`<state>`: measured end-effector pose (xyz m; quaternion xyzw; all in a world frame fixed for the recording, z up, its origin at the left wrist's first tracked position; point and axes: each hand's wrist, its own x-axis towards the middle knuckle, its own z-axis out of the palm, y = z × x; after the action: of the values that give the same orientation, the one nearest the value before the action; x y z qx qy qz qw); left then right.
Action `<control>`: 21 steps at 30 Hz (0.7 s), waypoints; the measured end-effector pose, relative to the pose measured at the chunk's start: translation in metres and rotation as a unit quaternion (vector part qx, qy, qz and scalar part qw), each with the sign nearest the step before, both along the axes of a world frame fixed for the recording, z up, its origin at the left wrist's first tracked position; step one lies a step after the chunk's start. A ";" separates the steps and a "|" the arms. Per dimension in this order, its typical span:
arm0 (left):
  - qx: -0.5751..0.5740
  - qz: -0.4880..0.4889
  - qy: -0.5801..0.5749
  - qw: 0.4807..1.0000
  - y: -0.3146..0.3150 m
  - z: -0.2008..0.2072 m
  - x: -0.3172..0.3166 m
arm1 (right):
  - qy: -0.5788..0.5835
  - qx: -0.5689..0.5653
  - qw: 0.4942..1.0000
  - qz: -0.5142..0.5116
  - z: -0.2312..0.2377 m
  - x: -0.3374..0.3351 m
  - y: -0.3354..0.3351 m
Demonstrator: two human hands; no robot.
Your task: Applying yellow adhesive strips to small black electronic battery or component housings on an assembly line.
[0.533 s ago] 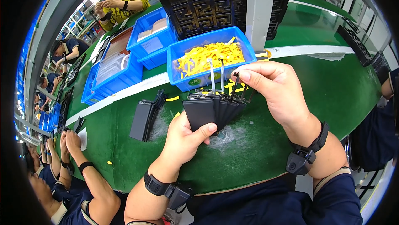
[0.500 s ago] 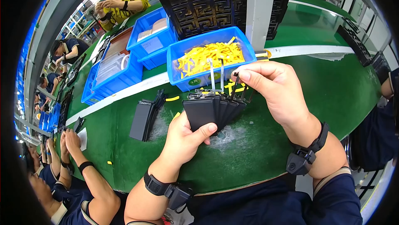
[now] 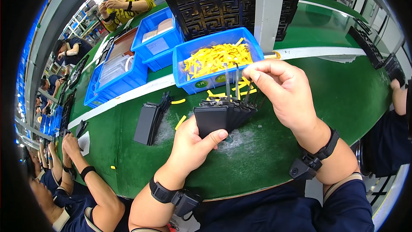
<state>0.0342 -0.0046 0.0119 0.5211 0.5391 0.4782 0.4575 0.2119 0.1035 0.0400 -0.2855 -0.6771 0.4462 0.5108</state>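
Note:
My left hand [image 3: 186, 148] grips a fanned stack of flat black rectangular packs [image 3: 210, 121], which look like batteries, thumb across the front one. Thin ribbon tails [image 3: 237, 82] stick up from their far ends, slightly blurred. At the stack's right side my right hand [image 3: 285, 92] is closed in a pinch at the tip of one tail; the fingers partly hide it. Left of my left hand lies a second stack of black packs [image 3: 147, 124] on the green table. Loose yellow strips [image 3: 180, 122] lie around, some just behind the held stack.
Behind my hands stands a blue bin [image 3: 183, 86] filled with yellow strips, beside a grey post [image 3: 268, 13]. More blue bins [image 3: 122, 82] are at the left, and a black moulded tray [image 3: 210, 7] leans behind. A co-worker's arm [image 3: 101, 182] reaches in at lower left.
The held stack has shifted slightly right and down, with its tails turned differently. My right hand stays pinched near the tail tips, moved a little.

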 end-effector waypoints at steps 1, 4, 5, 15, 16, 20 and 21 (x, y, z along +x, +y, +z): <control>0.000 0.000 0.000 1.000 -0.001 -0.001 0.000 | 0.015 0.040 0.999 -0.006 -0.001 -0.001 0.002; 0.000 -0.006 0.040 0.999 -0.002 -0.002 0.000 | 0.022 -0.009 1.000 0.020 0.006 0.001 0.001; -0.002 -0.002 0.047 0.999 -0.002 -0.001 0.000 | 0.022 -0.010 1.000 0.020 0.007 0.001 0.000; -0.021 -0.013 0.017 1.000 -0.001 0.001 0.001 | 0.099 -0.127 0.979 0.124 0.009 0.005 0.002; -0.021 -0.013 0.017 1.000 -0.001 0.001 0.001 | 0.100 -0.126 0.979 0.127 0.009 0.005 0.002; -0.005 -0.017 0.009 1.000 0.000 -0.003 0.001 | 0.096 -0.125 0.980 0.125 0.007 0.005 0.003; -0.001 -0.019 0.009 1.000 0.000 -0.003 0.001 | 0.096 -0.118 0.981 0.119 0.007 0.004 0.002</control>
<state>0.0349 -0.0041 0.0087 0.5354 0.5338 0.4637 0.4620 0.2161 0.1060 0.0471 -0.2169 -0.5964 0.6058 0.4798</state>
